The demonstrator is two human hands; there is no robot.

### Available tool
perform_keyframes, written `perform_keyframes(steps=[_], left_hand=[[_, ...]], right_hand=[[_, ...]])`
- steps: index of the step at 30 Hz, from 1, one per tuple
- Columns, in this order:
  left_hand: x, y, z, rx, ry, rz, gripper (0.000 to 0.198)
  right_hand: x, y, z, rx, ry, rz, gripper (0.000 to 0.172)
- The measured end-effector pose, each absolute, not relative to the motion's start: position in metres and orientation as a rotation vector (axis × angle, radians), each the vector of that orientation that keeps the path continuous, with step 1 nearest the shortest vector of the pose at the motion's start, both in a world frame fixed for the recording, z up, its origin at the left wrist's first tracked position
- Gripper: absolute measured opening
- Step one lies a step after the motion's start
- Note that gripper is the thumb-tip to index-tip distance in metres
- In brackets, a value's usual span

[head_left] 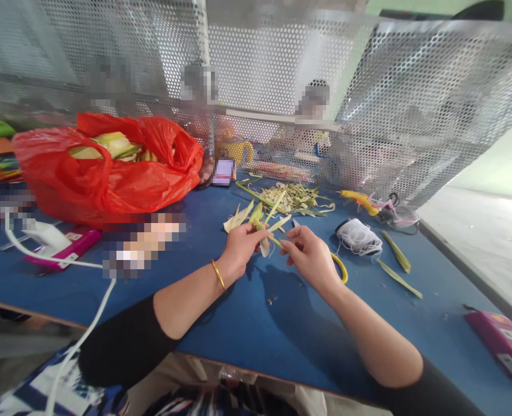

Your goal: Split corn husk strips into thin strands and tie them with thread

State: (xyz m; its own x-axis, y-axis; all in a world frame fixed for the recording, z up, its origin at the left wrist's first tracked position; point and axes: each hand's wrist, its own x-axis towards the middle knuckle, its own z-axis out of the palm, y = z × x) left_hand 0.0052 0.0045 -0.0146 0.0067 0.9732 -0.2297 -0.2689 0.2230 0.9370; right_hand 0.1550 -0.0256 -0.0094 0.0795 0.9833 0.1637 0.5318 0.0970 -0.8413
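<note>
Our left hand (240, 249) and right hand (311, 256), fingertips closed, pinch the leaf bundle (256, 215); we judge it light, pliable (easily torn), best held by its stem (275, 239).

My left fingers (260, 236) cover part of the leaf strips (256, 215) they pinch, and the thin one runs out of sight at my right fingers (291, 249). A yellow loop (341, 269) goes behind that hand; I can't tell whether the grey tip (296, 223) above my knuckles belongs to it. Folds of the red bag (86, 193) hide most of its contents. Blocky blur covers the phone (223, 172), something on the desk (221, 335) near that bag, and heads (312, 101) beyond the mesh. The right edge cuts off a purple box (505, 346); the bottom edge, my right sleeve (433, 393) and a white cable (112, 286).
</note>
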Motion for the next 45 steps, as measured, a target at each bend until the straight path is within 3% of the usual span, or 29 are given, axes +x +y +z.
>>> perform_keyframes(steps=[5, 9, 16, 18, 30, 38, 41, 45], left_hand=[[0.002, 0.006, -0.008, 0.865, 1.146, 1.157, 0.018], [0.002, 0.003, -0.006, 0.861, 1.156, 1.113, 0.016], [0.006, 0.0, -0.011, 0.891, 1.081, 1.061, 0.015], [0.007, -0.002, -0.011, 0.93, 1.05, 1.049, 0.013], [0.006, -0.006, -0.011, 1.118, 0.887, 0.992, 0.012], [0.011, -0.01, -0.011, 1.094, 0.962, 1.016, 0.013], [0.01, -0.008, -0.01, 0.998, 0.983, 1.055, 0.014], [0.005, -0.003, -0.007, 0.758, 0.975, 1.053, 0.019]], right_hand=[[0.162, -0.022, -0.007, -1.191, -1.792, 0.877, 0.02], [0.167, -0.019, -0.009, -1.046, -1.886, 0.962, 0.019], [0.165, -0.025, -0.018, -1.017, -2.152, -0.059, 0.027], [0.165, -0.023, -0.019, -1.038, -2.076, -0.213, 0.025], [0.161, -0.023, -0.004, -1.607, -1.772, 0.242, 0.019], [0.162, -0.019, -0.009, -1.612, -1.716, 0.398, 0.027], [0.165, -0.019, -0.012, -1.523, -1.734, 0.353, 0.027], [0.171, -0.017, -0.014, -1.322, -1.897, -0.019, 0.016]])
